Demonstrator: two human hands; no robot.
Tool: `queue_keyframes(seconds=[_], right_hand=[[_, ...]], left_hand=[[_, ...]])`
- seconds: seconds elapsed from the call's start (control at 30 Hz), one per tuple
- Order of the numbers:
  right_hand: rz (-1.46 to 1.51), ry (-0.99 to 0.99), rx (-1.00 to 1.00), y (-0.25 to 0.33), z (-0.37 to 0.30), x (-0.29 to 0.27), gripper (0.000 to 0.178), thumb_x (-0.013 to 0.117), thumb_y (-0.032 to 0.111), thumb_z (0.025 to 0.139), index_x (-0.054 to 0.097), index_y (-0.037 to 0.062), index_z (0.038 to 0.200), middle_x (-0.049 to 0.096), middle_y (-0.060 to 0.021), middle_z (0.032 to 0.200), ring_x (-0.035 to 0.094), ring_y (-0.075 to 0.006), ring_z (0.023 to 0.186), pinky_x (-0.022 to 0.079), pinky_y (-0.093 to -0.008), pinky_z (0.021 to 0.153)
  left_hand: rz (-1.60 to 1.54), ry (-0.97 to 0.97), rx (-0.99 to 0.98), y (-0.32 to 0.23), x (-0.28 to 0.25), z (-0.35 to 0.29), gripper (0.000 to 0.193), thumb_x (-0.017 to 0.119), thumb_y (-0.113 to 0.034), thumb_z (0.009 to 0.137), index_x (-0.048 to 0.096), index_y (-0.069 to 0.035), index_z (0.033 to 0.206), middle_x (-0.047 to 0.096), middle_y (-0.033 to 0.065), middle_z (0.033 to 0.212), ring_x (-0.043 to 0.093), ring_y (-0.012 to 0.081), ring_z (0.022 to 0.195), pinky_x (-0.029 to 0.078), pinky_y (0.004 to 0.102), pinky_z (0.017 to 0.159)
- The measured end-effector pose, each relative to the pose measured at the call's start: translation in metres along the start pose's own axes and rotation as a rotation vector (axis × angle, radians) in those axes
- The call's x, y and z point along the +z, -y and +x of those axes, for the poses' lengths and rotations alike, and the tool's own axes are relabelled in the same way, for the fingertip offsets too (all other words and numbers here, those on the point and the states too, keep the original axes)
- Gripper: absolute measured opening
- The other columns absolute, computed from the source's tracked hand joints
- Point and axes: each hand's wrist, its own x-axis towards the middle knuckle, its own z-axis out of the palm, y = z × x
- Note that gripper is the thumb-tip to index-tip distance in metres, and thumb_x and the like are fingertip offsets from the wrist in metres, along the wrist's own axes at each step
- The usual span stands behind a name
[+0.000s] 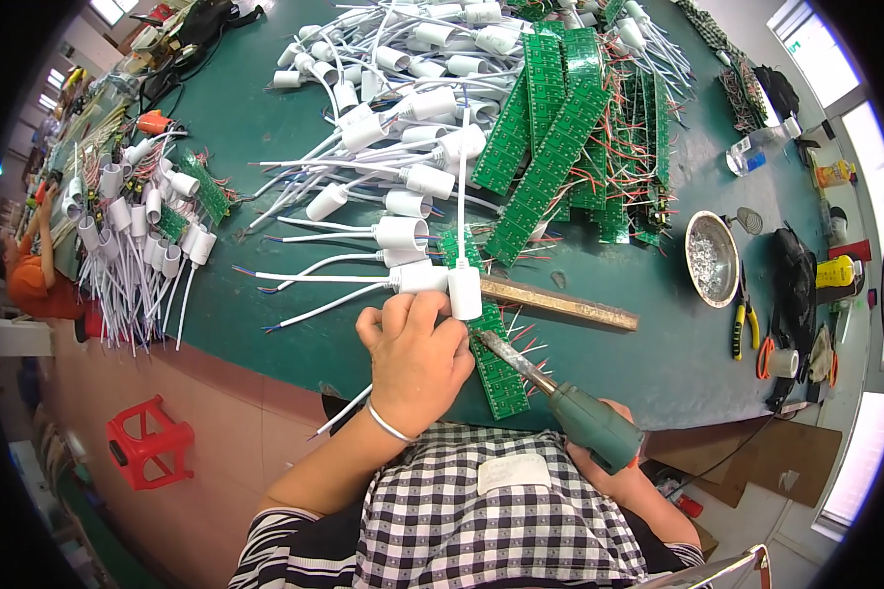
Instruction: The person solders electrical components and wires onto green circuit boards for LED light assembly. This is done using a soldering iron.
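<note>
My left hand (417, 358) is closed, its fingertips pinching the lower end of a white plastic cap (466, 293) whose white cable points away from me. That cap stands over a strip of green circuit boards (502, 378) with thin red and white wires along its right side. My right hand (604, 456) grips a soldering iron (587, 417) by its thick green handle. The iron's metal tip reaches the board strip just below the cap; whether it touches is hard to tell. More white caps with cables (403, 234) lie just beyond my left hand.
A wooden bar (565, 305) lies right of the cap. Stacked green board strips (550, 167) sit farther back. On the right are a metal bowl (712, 258), yellow-handled pliers (745, 319) and a plastic bottle (761, 147). A red stool (150, 442) stands left; another person (41, 280) sits beyond.
</note>
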Motion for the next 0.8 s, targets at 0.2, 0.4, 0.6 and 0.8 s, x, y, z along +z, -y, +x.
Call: queue_keyframes(seconds=[0.2, 0.4, 0.6, 0.8], right_hand=[[0.162, -0.018, 0.174, -0.004, -0.007, 0.004, 0.030, 0.075, 0.013, 0.074, 0.067, 0.0054, 0.102, 0.064, -0.0138, 0.106, 0.063, -0.0291, 0.093, 0.051, -0.0361, 0.082], [0.275, -0.071, 0.221, -0.006, -0.014, 0.006, 0.022, 0.070, 0.007, 0.076, 0.068, 0.0068, 0.098, 0.067, -0.0117, 0.097, 0.063, -0.0274, 0.087, 0.049, -0.0393, 0.084], [0.327, -0.116, 0.193, 0.003, -0.006, 0.006, 0.017, 0.064, 0.003, 0.082, 0.065, 0.0009, 0.099, 0.065, -0.0103, 0.091, 0.066, -0.0198, 0.073, 0.051, -0.0343, 0.077], [0.432, -0.122, 0.146, -0.002, -0.004, 0.003, 0.020, 0.061, 0.002, 0.085, 0.061, -0.0025, 0.104, 0.063, -0.0098, 0.086, 0.067, -0.0162, 0.069, 0.052, -0.0298, 0.071]], left_hand=[[0.004, -0.010, -0.001, 0.000, 0.002, 0.000, 0.014, 0.073, -0.011, 0.063, 0.063, -0.015, 0.072, 0.051, 0.0003, 0.104, 0.042, 0.0239, 0.106, 0.026, 0.0458, 0.087], [0.015, -0.009, -0.002, 0.000, 0.001, 0.000, 0.013, 0.074, -0.012, 0.064, 0.063, -0.015, 0.071, 0.051, 0.0004, 0.104, 0.042, 0.0234, 0.106, 0.026, 0.0453, 0.087], [0.033, -0.024, 0.005, -0.001, 0.002, -0.001, 0.013, 0.073, -0.013, 0.065, 0.063, -0.015, 0.071, 0.052, 0.0007, 0.104, 0.043, 0.0235, 0.106, 0.026, 0.0451, 0.087], [-0.036, -0.002, 0.027, 0.005, 0.000, -0.008, 0.024, 0.074, -0.013, 0.067, 0.063, -0.014, 0.089, 0.054, 0.0015, 0.103, 0.046, 0.0237, 0.103, 0.030, 0.0440, 0.087]])
